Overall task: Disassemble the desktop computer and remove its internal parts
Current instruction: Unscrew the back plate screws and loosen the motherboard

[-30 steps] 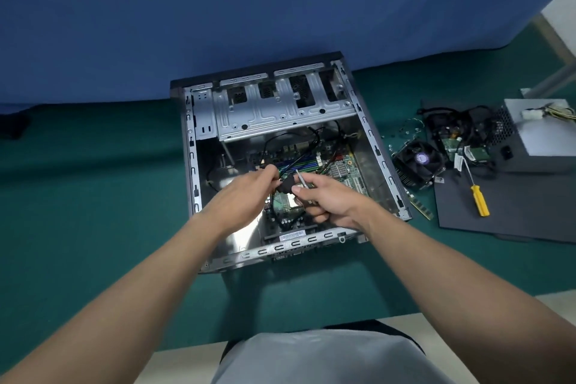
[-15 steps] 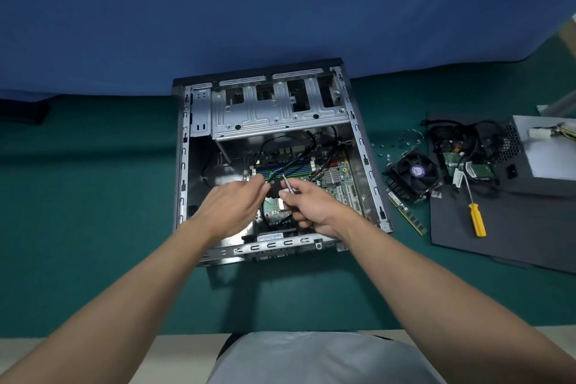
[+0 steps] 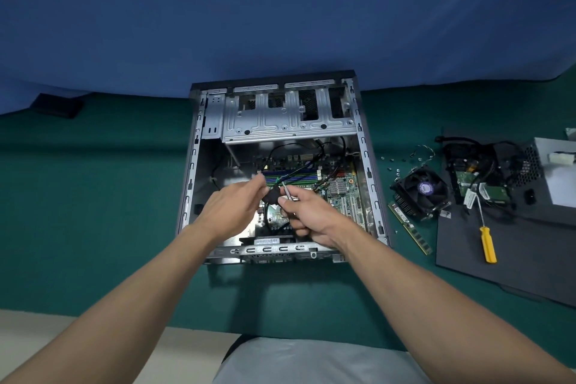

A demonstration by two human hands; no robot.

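Note:
The open desktop case (image 3: 191, 171) lies on its side on the green cloth, its green motherboard (image 3: 341, 193) showing inside under the metal drive cage (image 3: 280, 121). Above the board, my left hand (image 3: 232, 209) pinches a black cable connector (image 3: 270, 196) at its fingertips. My right hand (image 3: 307, 213) sits right beside it, fingers curled round a thin metal tool (image 3: 287, 192) whose tip points up at the connector. Black cables loop from the connector back into the case.
Right of the case lie a CPU fan with heatsink (image 3: 420, 193), a RAM stick (image 3: 410, 229), several loose screws (image 3: 393, 165), a yellow-handled screwdriver (image 3: 487, 243) on the black side panel (image 3: 514, 246), a hard drive with cables (image 3: 477, 184) and the power supply (image 3: 558, 171). A black object (image 3: 59, 104) sits far left.
Both hands stayed together over the motherboard, holding the connector and the tool. The view tilted, so the case sits lower and more central in the frame.

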